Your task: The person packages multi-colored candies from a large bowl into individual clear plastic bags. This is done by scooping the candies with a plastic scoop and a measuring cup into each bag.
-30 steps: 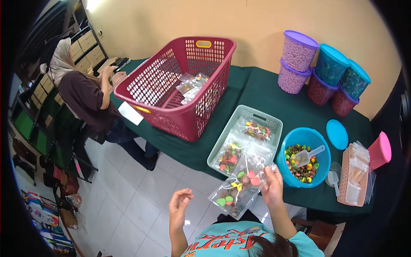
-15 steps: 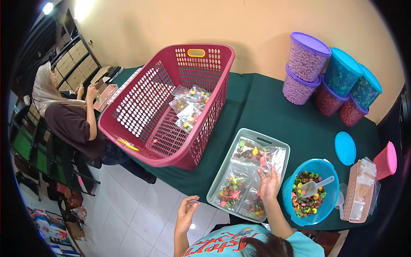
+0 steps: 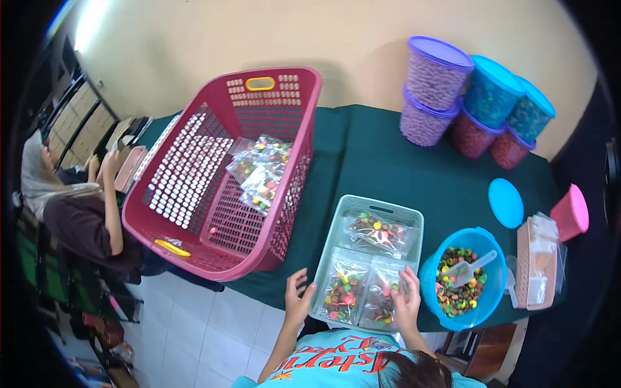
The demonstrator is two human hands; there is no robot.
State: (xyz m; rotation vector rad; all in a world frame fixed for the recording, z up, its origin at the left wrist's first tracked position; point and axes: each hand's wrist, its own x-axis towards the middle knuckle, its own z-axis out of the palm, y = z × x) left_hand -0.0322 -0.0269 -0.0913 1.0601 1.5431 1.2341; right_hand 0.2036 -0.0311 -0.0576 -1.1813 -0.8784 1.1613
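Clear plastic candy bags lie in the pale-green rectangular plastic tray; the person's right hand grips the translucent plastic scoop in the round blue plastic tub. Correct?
No: the head view shows the right hand at the right side of the pale-green tray, by a candy bag, not gripping the translucent scoop. The rest holds: bags in the tray, scoop in the blue tub.

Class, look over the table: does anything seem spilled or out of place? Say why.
Yes: one small pink piece lies loose on the floor of the maroon basket, apart from the clear packets; odd because the other pieces there are bagged.
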